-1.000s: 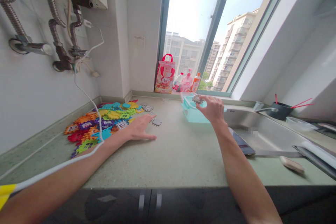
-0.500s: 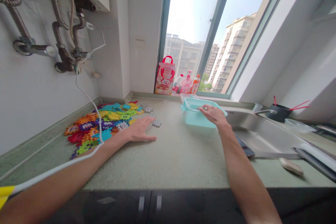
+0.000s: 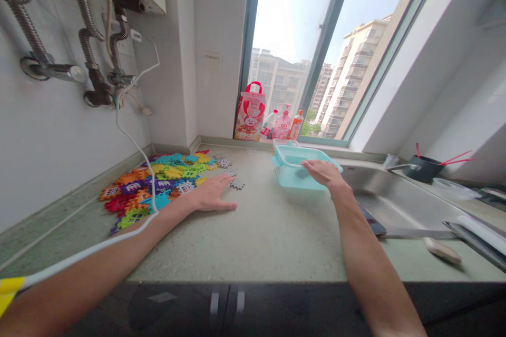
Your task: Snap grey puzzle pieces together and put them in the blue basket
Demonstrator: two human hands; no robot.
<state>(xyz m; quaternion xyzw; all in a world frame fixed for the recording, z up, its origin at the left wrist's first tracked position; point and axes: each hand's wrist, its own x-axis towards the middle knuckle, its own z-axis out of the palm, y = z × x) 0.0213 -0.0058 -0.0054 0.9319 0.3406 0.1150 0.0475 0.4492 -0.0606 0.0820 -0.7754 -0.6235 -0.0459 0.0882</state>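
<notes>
Right hand, grip unclear, on the rim, the best hold, of a light, stiff teal plastic box; left hand flat, fingers apart, beside a grey plastic tile.

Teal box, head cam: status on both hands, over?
Right hand resting across the rim of the teal plastic box. Left hand flat on the countertop, fingertips beside a grey foam puzzle piece. Coloured foam pieces heaped further left.

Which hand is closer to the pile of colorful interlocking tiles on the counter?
Left. The left hand lies flat on the counter just beside the colorful interlocking tiles. The right hand is farther away, across the counter on the rim of the turquoise plastic box.
</notes>
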